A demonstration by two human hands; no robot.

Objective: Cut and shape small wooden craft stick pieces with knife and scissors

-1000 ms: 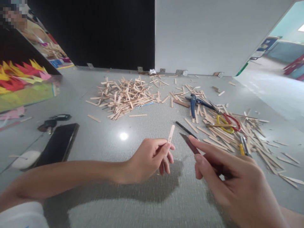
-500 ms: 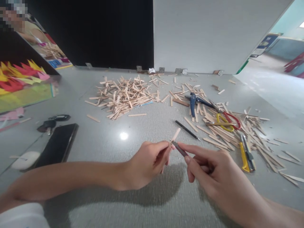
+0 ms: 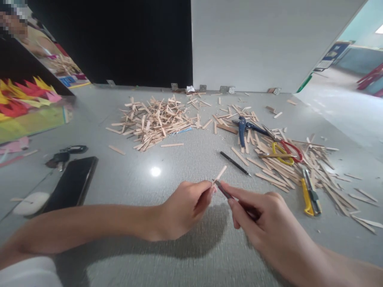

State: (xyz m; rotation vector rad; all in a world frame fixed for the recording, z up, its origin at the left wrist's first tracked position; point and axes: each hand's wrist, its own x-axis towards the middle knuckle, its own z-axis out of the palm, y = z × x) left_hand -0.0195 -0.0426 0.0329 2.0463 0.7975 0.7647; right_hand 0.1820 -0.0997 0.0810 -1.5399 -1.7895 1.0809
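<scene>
My left hand (image 3: 182,209) is closed in a pinch on a short pale wooden stick (image 3: 220,174), whose free end points up and to the right. My right hand (image 3: 263,227) is closed around a thin dark blade tool (image 3: 224,190), index finger stretched along it. The tool's tip touches the stick right at my left fingertips. Both hands hover just above the grey table (image 3: 167,163), near its front middle.
A heap of wooden sticks (image 3: 152,119) lies at the back centre, and more sticks (image 3: 299,163) spread to the right with red-and-yellow scissors (image 3: 284,151), blue pliers (image 3: 243,130), a yellow cutter (image 3: 308,193) and a black pen (image 3: 235,163). A phone (image 3: 72,183), keys (image 3: 64,154) and coloured paper (image 3: 26,101) lie left.
My right hand has moved left and brought the blade from a gap beside the stick into contact with it. The stick has tilted further to the right in my left hand.
</scene>
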